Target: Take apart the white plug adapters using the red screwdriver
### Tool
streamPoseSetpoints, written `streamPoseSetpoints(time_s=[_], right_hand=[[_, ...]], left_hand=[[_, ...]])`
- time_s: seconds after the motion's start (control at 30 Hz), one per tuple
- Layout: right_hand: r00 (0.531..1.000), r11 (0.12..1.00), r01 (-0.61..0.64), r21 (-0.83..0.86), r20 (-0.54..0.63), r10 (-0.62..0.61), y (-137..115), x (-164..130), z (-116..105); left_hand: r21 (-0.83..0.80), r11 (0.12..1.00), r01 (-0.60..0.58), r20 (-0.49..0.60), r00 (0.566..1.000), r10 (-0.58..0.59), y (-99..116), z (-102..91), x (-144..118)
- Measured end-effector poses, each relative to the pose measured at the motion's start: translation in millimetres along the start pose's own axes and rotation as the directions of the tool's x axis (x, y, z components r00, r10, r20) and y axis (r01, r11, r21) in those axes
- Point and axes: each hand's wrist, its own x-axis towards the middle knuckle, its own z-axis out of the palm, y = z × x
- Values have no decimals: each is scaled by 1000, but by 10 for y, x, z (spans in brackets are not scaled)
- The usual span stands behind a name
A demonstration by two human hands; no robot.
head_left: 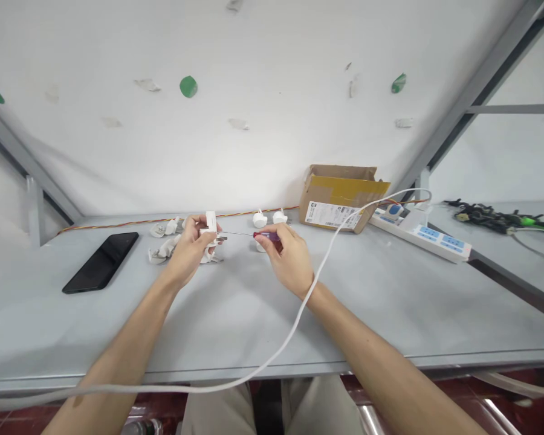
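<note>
Left hand (189,249): centre of frame, fingers closed around a white plug adapter (210,228), held just above the table (236,314).
Right hand (288,257): centre, just right of the left, pinching a small screwdriver (259,235) by its red handle; thin shaft pointing left, tip at the adapter.
More white adapters (165,244): behind the left hand.
Black phone (101,261): left.
Open cardboard box (340,196): upper right of centre.
White power strip (424,234): right.
White cable (326,257): crossing the right wrist.
</note>
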Motion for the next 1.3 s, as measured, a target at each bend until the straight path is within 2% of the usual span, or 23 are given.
streamPoseSetpoints(time_s=[0.13, 0.3, 0.57, 0.73, 0.9, 1.17, 1.3], right_hand=[[1000, 1000, 28, -8, 14, -28, -6, -5, 0], [999, 999, 40, 21, -22, -39, -34, -10, -11], [999, 999, 41, 24, 8, -41, -19, -9, -5], [996, 996, 84, 23, 35, -85, -3, -5, -6], [990, 992, 120, 37, 69, -122, -18, -19, -2], [997, 996, 69, 47, 26, -70, 18, -16, 22], [997, 996, 72, 53, 16, -73, 37, -17, 41]], left_hand=[[25, 1000, -4, 0, 1000, 4, 38, 0, 4], [59, 998, 11, 4, 1000, -12, 64, 7, -8], [53, 997, 51, 20, 998, -52, 105, 19, -45], [14, 997, 73, -3, 997, -73, 115, 20, -41], [30, 998, 60, 28, 998, -61, 60, -12, -24], [105, 993, 45, 84, 995, -54, 118, 51, -92], [103, 994, 45, 71, 996, -52, 103, 63, -97]])
